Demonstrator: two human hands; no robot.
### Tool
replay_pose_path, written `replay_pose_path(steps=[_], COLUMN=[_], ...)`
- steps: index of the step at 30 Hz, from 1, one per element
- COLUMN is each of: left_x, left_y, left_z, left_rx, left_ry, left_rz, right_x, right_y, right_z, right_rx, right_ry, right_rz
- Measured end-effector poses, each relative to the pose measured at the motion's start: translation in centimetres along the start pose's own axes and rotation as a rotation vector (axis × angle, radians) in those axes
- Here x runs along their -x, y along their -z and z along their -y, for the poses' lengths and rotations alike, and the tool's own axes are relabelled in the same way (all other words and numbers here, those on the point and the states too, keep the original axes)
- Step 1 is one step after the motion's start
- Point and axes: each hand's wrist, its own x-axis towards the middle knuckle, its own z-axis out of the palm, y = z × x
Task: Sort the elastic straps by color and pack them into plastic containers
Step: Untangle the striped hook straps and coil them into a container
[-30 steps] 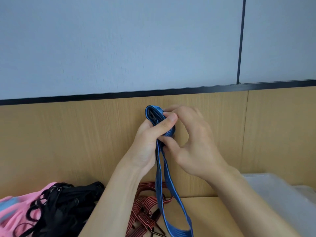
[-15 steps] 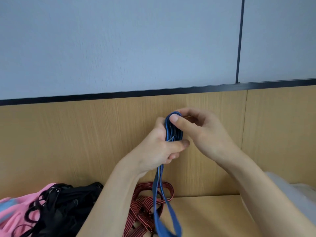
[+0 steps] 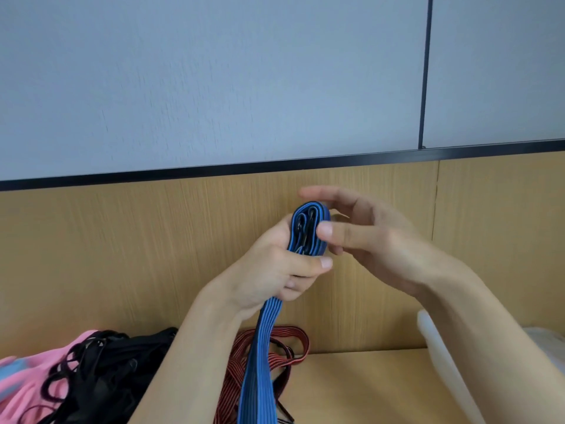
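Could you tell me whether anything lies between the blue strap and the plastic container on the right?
Only the person's right hand and forearm lie between the blue strap, gripped by the left hand, and the plastic container. No other object shows on the table between them; its opening is hidden.

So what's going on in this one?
A person's left hand grips a blue strap folded into a bundle, its tail hanging down. The right hand is open beside the bundle, thumb touching it. On the table below lie red straps and black straps; a plastic container stands at the right.
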Motion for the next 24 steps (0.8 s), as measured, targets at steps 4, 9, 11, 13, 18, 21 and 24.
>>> replay_pose_path(steps=[4,9,11,13,18,21,24], left_x=[0.1,0.3,0.3,0.4,0.3,0.2,0.1], left_y=[0.3,1.2,1.6,1.7,1.7,1.8,1.7], left_z=[0.0,0.4,0.6,0.7,0.8,0.5,0.2], left_rx=[0.137,0.399,0.38,0.347,0.383,0.381,0.238], left_ry=[-0.031,-0.058,-0.038,-0.015,-0.01,-0.081,-0.12], left_rz=[0.074,0.191,0.179,0.164,0.123,0.078,0.035], right_x=[0.1,0.0,0.0,0.1,0.2,0.1,0.0], right_y=[0.5,1.3,1.2,1.1,0.5,0.1,0.3], right_z=[0.1,-0.2,-0.3,-0.3,0.1,0.3,0.3], right_rx=[0.156,0.014,0.061,0.17,0.399,0.415,0.424], right_ry=[0.1,0.122,0.133,0.125,0.12,0.185,0.243], right_rz=[0.017,-0.052,-0.07,-0.056,-0.003,-0.093,-0.244])
